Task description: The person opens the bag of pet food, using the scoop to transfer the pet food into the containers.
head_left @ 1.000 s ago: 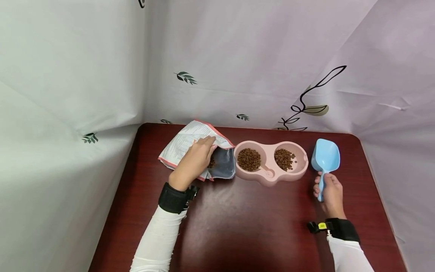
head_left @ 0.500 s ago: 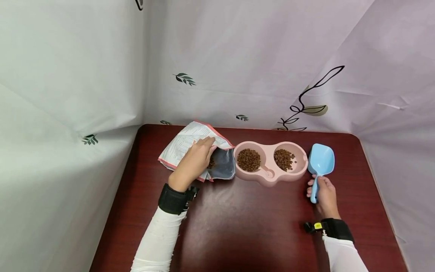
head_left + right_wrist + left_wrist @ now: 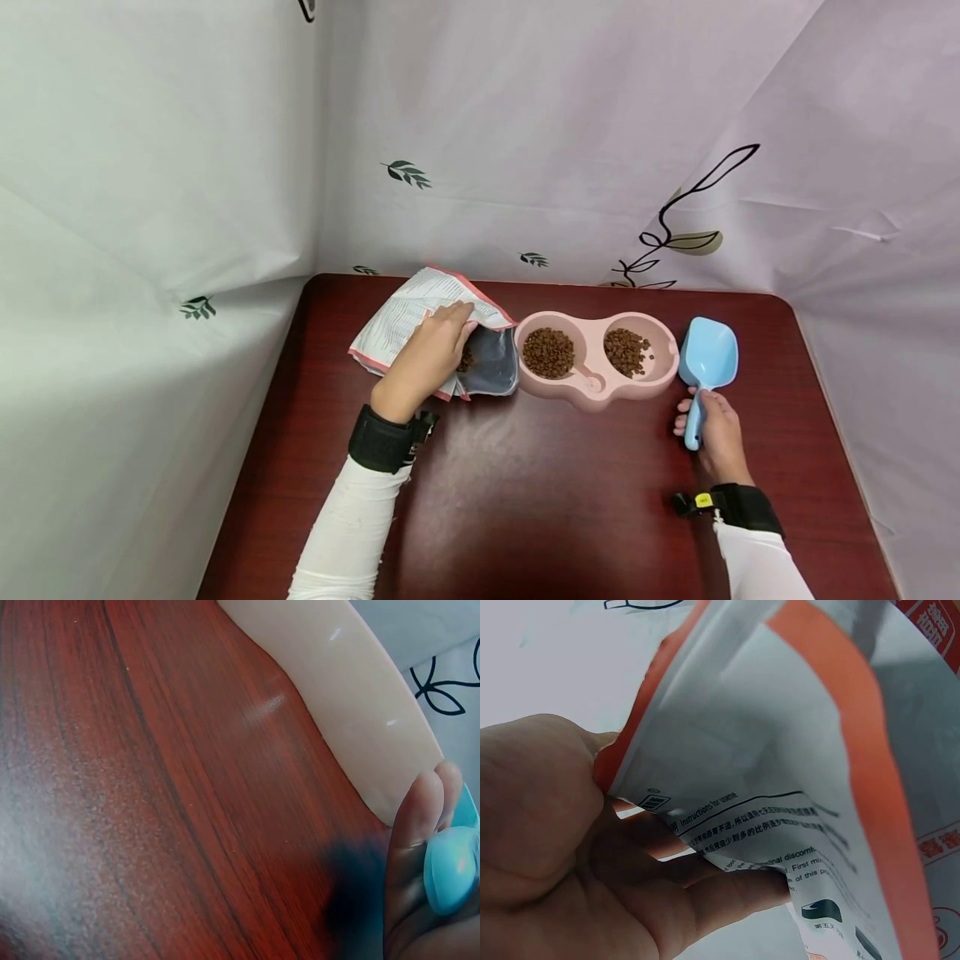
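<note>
My left hand (image 3: 431, 346) holds the white, red-edged pet food bag (image 3: 401, 321), which lies on its side at the back left. In the left wrist view, fingers (image 3: 727, 896) reach behind the printed bag edge. Brown kibble shows just inside the bag's dark mouth, which faces the pink double pet bowl (image 3: 596, 337). Both wells of the bowl contain kibble, the left one more than the right. Right of the bowl, my right hand (image 3: 722, 433) grips the handle of a light blue scoop (image 3: 709, 354). No food shows in the scoop's cup.
A dark red wooden table (image 3: 555, 492) carries everything. White patterned cloth (image 3: 525, 150) hangs behind it and along both sides. The bowl sits between bag and scoop, close to both.
Within the first half second the right hand moved the scoop left and slightly nearer me, up beside the bowl, then held still. My left hand and the bag have stayed in place.
</note>
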Tool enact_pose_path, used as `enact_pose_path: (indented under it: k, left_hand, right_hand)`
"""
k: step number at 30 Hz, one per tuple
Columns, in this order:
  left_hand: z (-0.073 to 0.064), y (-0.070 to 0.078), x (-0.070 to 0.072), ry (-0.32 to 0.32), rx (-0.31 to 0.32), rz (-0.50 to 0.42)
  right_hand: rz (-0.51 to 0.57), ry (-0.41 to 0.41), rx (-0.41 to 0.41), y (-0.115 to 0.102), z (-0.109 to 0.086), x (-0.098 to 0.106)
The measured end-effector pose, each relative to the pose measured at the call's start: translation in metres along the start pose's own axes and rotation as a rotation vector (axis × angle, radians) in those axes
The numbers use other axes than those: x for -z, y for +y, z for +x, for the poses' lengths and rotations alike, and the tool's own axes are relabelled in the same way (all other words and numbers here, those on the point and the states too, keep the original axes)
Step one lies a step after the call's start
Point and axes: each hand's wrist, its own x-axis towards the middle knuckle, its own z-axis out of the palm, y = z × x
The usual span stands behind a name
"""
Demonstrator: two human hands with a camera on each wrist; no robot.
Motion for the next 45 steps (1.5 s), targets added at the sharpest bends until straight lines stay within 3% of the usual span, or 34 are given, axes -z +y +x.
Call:
enact_pose_path:
  k: [7, 19, 26, 28, 33, 40, 45]
  left_hand:
    - [0.002, 0.001, 0.000, 0.000, -0.013, 0.003]
    - [0.001, 0.001, 0.001, 0.003, -0.001, -0.002]
    - [0.000, 0.001, 0.002, -0.002, 0.004, 0.002]
    - [0.000, 0.002, 0.002, -0.004, 0.004, 0.003]
    - [0.001, 0.002, 0.002, 0.000, -0.001, 0.007]
    - [0.001, 0.002, 0.003, 0.030, -0.017, 0.012]
    - [0.002, 0.002, 0.006, 0.048, -0.014, 0.031]
  right_hand:
    - [-0.059, -0.002, -0.027, -0.004, -0.002, 0.005]
    - [-0.103, -0.103, -0.039, -0.006, -0.010, 0.008]
    - [-0.143, -0.103, -0.034, -0.010, -0.011, 0.007]
    - [-0.203, -0.059, -0.031, -0.012, -0.013, 0.007]
    - [-0.485, 0.111, -0.026, -0.022, -0.018, 0.007]
    - [-0.820, 0.254, 0.040, -0.044, -0.029, 0.006]
    - [-0.889, 0.379, 0.142, -0.068, -0.041, -0.014]
